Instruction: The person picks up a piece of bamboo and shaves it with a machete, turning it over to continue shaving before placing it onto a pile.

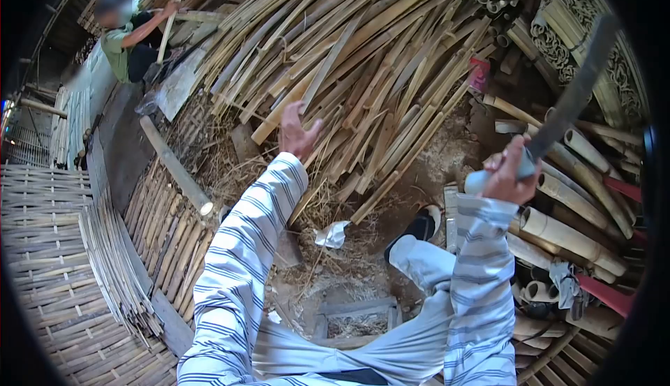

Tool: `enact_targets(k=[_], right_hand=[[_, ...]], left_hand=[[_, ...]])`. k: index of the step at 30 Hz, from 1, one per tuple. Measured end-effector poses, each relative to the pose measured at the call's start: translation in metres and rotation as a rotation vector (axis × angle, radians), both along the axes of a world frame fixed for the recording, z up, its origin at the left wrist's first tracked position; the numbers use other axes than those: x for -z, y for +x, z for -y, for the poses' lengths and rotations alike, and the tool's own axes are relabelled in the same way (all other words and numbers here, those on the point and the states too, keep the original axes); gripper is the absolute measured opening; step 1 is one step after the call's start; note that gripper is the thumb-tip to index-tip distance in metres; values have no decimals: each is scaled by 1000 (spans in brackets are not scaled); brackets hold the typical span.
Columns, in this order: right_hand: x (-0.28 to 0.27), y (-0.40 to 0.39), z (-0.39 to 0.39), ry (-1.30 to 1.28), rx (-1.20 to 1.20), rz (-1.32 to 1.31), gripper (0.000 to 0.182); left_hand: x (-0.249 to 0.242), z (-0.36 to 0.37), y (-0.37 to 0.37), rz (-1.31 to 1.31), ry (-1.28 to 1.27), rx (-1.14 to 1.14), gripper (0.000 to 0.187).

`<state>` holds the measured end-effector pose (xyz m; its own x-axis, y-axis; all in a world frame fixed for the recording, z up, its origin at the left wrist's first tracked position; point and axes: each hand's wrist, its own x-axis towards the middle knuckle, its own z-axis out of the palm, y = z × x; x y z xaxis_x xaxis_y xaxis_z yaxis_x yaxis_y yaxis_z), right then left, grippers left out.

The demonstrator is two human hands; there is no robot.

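My right hand [511,175] is closed around the pale handle of a machete [574,91], whose long dark blade points up and away to the right. In the middle, my left hand [300,133] is raised with fingers apart and slightly curled, holding nothing. It overlaps the lower edge of a big heap of split bamboo strips [377,72] in this view. Below the heap, a crumpled white scrap [331,234] lies on the littered ground.
Bamboo poles [572,239] are stacked at the right, below the machete. A cut bamboo pole [174,164] lies left of my arm. Woven bamboo matting [49,246] covers the lower left. A person [129,40] at the upper left holds a long strip. My shoe [420,231] rests on the ground.
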<state>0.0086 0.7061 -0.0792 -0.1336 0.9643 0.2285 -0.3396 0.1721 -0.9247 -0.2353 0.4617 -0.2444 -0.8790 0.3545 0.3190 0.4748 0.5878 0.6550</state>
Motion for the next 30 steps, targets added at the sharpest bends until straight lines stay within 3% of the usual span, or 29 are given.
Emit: enact_targets(k=[3, 7, 10, 15, 19, 22, 25, 27, 29, 30], right_hand=[[-15, 15, -10, -19, 43, -69, 22], [-25, 21, -14, -3, 145, -86, 22], [-23, 22, -15, -8, 158, -112, 20], [-23, 29, -14, -80, 125, -119, 20], [-19, 30, -19, -118, 123, -119, 20], [-20, 32, -19, -117, 120, -114, 20], [-23, 35, -20, -128, 119, -95, 20], [-23, 37, -20, -150, 97, -80, 19], [-21, 37, -22, -133, 111, -52, 21], [-20, 37, -24, -122, 106, -53, 21]], left_hand=[[-12, -28, -49, -5, -97, -114, 60], [20, -45, -83, 200, -263, -126, 60], [61, -48, -87, 234, -172, -122, 60], [71, -51, -90, 286, -197, -167, 50], [60, -47, -92, 293, -98, -103, 37], [42, -39, -99, 240, -186, -65, 31], [60, -28, -123, 274, -184, -72, 37], [94, -24, -139, 656, 396, -110, 50], [69, -34, -96, 8, -171, -189, 64], [41, -51, -64, -77, -178, -290, 70]])
